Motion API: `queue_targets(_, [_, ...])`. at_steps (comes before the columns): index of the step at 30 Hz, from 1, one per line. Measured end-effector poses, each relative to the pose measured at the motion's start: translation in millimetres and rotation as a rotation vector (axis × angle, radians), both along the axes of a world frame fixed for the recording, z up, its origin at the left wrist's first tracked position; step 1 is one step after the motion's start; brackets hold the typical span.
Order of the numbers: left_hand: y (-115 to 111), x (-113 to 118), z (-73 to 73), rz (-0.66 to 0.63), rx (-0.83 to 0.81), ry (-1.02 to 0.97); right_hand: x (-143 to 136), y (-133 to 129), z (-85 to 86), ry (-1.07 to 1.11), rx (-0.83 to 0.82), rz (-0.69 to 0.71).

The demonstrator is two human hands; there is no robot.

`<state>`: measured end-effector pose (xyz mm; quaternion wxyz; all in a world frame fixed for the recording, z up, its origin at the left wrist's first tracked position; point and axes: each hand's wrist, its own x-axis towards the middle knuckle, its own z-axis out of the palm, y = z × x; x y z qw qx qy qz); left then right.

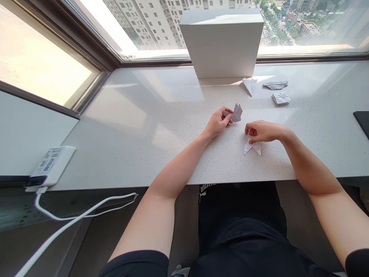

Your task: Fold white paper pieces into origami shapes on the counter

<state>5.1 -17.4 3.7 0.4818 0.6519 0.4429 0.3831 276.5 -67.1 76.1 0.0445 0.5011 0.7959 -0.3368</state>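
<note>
My left hand (219,122) is closed on a folded paper piece (237,112), pinching one end between thumb and fingers. Pointed flaps of this piece stick up to the right of my fingertips. To the right, my right hand (263,131) is bent at the wrist with its fingers curled. Its thumb tip meets the top of a second folded paper (255,147), which lies on the counter with two points spread toward me. Whether the other fingers grip that paper cannot be made out.
Further back lie a paper triangle (250,85), a long folded paper (275,85) and a squarish folded paper (281,98). A white box (226,50) stands against the window. A dark flat object (362,121) is at the right edge. On the left sits a white device (53,165) with a cable (86,213).
</note>
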Motion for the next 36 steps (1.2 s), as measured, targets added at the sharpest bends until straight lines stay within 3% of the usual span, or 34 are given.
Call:
queue_targets(7, [0, 0, 1.3, 0.002, -0.019, -0.008, -2, -6, 12.2, -0.062, -0.07, 0.027])
queue_targets(14, [-1, 1, 2.3, 0.012, -0.031, 0.002, -4, -6, 10.9, -0.105, -0.081, 0.018])
queue_targets(27, [1, 0, 0.3, -0.012, -0.006, 0.024, 5, 3, 7.7, 0.005, -0.065, 0.044])
queue_targets(36, [-1, -1, 2.9, -0.023, -0.002, 0.041, 11, 4, 9.0, 0.394, -0.106, -0.061])
